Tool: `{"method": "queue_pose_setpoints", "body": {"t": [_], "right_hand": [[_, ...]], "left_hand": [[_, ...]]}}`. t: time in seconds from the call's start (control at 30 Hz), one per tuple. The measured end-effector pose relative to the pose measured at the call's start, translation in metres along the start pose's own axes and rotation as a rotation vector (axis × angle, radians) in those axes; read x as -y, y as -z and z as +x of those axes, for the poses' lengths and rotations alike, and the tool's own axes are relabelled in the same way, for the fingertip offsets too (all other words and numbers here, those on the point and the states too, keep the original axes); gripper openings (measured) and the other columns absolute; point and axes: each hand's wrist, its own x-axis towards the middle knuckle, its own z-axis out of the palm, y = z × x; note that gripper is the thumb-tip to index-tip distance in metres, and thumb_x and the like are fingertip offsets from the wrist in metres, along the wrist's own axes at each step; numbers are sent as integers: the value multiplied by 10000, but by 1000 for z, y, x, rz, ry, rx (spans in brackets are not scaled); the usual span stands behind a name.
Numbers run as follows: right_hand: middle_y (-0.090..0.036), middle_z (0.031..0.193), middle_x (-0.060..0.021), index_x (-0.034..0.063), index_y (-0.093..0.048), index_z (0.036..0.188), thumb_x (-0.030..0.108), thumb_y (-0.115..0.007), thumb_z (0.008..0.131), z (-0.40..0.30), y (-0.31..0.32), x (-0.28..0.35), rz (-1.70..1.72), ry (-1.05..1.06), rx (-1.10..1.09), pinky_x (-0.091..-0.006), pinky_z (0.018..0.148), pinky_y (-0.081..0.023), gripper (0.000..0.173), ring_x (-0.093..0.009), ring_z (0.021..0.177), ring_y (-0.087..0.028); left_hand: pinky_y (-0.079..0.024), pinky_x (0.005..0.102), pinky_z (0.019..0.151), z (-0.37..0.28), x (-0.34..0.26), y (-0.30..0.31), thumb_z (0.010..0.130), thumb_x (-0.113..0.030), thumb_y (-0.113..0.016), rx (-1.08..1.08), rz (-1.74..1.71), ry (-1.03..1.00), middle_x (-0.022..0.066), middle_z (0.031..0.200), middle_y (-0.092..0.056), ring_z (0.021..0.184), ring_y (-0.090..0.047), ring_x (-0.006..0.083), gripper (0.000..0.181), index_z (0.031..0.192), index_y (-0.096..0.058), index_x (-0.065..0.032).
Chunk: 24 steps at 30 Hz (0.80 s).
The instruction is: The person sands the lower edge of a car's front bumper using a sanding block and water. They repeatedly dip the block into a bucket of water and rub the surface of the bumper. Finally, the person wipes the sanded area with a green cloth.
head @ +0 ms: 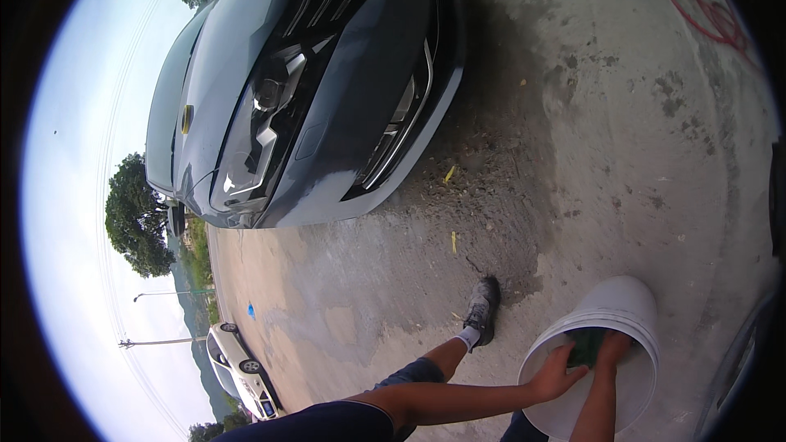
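Observation:
A white plastic bucket [556,408] stands at the lower right, its mouth towards me. My left hand [560,374] is inside the rim, its fingers and thumb around the near side of a dark green cloth [586,345]. Against the cloth's other end is my right hand [614,348], curled on it deeper in the bucket, its fingertips partly hidden. Up and to the left is the front of a dark grey car [368,67], with a headlight [264,116] and a pale patch [325,199] on its bumper. On its hood sits a small yellow round object [186,120], kind unclear.
A red hose [706,6] lies coiled on the concrete at the top right. My shoe [483,310] is between the car and the bucket. Yellow scraps [449,174] lie near the bumper. A white car [239,368] is parked farther off. Part of a dark object [737,356] shows at the right edge.

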Motion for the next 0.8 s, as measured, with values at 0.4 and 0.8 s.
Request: {"method": "queue_pose_setpoints", "body": {"t": [0.4,0.8], "right_hand": [[-692,1171,-183,-8,-694,1119,95,-568,922,-23,-17,25,780,-350,-63,-411,1011,-462,255,-330,1098,-629],[-343,1516,-261,71,-262,1603,324,-727,904,-160,172,143,937,-290,-84,-478,1139,-364,878,-392,1387,-411]], "left_hand": [[-331,387,1168,30,-14,11,995,-535,-579,100,-231,213,197,1594,-392,1448,-399,325,876,1614,-220,-30],[-531,349,924,4,-51,21,956,-147,-597,431,-808,434,93,1142,-668,1045,-648,200,368,1310,-570,-50]]}}
